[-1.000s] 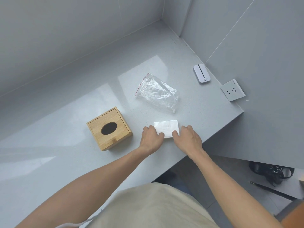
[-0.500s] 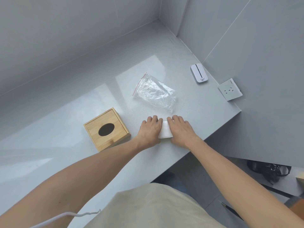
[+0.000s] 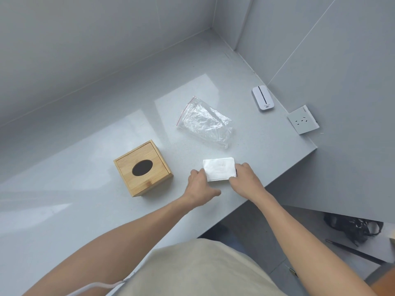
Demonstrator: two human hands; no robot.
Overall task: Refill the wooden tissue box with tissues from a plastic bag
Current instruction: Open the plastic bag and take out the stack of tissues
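A white stack of tissues (image 3: pixel 219 168) lies on the grey counter near its front edge. My left hand (image 3: pixel 199 186) grips the stack's left side and my right hand (image 3: pixel 245 180) grips its right side. The wooden tissue box (image 3: pixel 142 168), with a dark oval slot on top, stands upright to the left of my hands, apart from them. A crumpled clear plastic bag (image 3: pixel 206 122) with a red zip strip lies flat behind the tissues and looks empty.
A small white device (image 3: pixel 262 98) lies by the right wall. A wall socket (image 3: pixel 303 120) sits just beyond it. The counter's front edge (image 3: pixel 277 178) runs diagonally right of my hands, with dark items on the floor (image 3: pixel 354 227) below.
Half a second ago both hands lay flat over the tissues, pressing them. Now they have drawn back to the near edges and the top of the stack shows again.
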